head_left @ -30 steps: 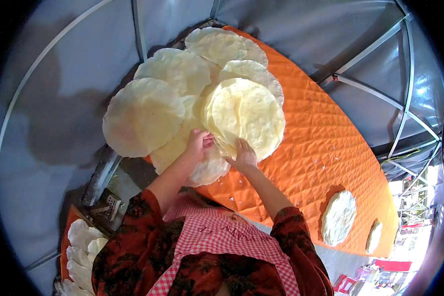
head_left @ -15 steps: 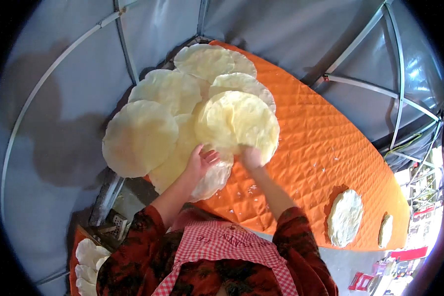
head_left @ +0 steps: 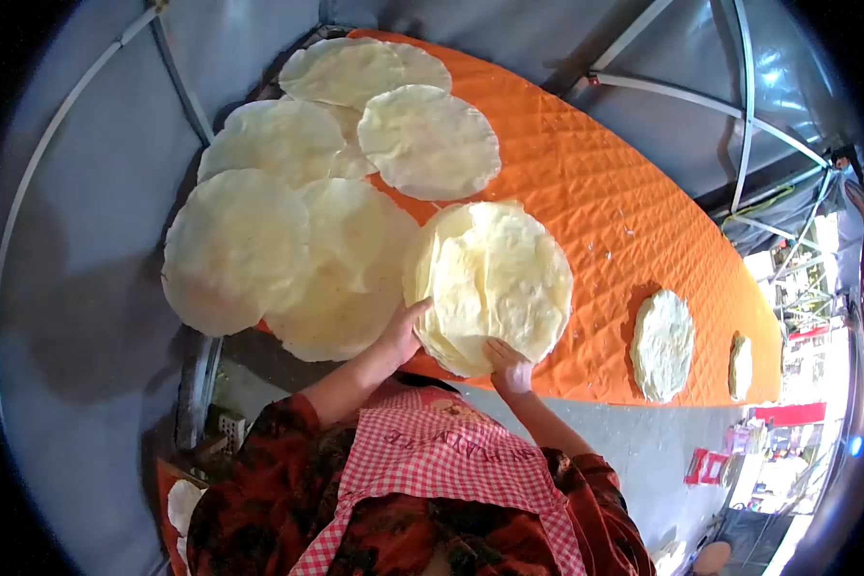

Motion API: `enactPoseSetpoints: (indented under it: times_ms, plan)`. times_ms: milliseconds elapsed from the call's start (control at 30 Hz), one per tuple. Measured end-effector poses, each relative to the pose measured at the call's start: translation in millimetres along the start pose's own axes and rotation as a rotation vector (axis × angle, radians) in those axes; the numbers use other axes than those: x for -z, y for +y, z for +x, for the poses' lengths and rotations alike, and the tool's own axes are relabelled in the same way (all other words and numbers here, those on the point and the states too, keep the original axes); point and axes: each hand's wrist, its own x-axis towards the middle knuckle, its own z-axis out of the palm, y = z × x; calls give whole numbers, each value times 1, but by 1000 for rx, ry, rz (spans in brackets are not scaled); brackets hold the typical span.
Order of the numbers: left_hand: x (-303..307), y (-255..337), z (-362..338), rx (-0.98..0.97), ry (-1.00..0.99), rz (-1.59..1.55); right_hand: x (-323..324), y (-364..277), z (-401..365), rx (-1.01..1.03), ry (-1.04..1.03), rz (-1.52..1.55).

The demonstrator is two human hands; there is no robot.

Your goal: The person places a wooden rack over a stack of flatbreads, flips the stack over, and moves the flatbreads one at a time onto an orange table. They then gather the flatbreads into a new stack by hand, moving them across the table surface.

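Observation:
A stack of thin round flatbreads [head_left: 523, 274] lies at the near edge of the orange table, its top sheet creased and folded at the left. My left hand [head_left: 400, 336] grips the stack's lower left rim, thumb at the edge, its other fingers mostly hidden. At the front rim, my right hand [head_left: 509, 368] has its fingers over the top sheet; its thumb is hard to make out. Left of the stack, a pale flatbread [head_left: 235, 254] overlaps another flatbread [head_left: 341, 307]. Beyond them, a single flatbread [head_left: 429, 144] lies close to more overlapping sheets [head_left: 341, 72].
The quilted orange cover [head_left: 586, 192] has white crumbs on it. Farther right sit a flatbread stack [head_left: 663, 346] and a smaller one [head_left: 740, 367]. A grey tarp wall [head_left: 96, 240] with metal poles encloses the left and back. More flatbreads [head_left: 182, 504] show at lower left.
The stack now sits nearer me and farther right, apart from the flatbread behind it. Both hands have come onto its rim; my left hand was raised with fingers apart. The view has shifted.

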Motion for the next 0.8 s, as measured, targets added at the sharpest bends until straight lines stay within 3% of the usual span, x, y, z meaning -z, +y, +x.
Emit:
enactPoseSetpoints:
  times_ms: [67,200,300,333,433,500,633,767,800]
  plan:
    - [10,-7,2,12,145,133,-5,-2,-7,-113,-94,-8]
    - [12,0,1,153,252,53,53,-46,19,-204,-352,-250]
    - [8,1,-3,107,243,89,49,-62,57,-228,-131,40]
    - [9,1,-1,132,265,71,40,-68,68,-226,-148,18]
    - [24,-3,2,134,63,32,-3,-68,85,-223,-161,-63]
    - [13,2,-3,82,92,108,-12,-64,89,-212,-250,-66]
    - [2,2,-14,70,133,121,-2,-64,88,-23,-46,91]
    - [-6,3,-11,101,191,-1,-22,-62,81,51,-31,107]
    - [31,-7,1,90,130,221,-24,-61,80,58,-129,107]
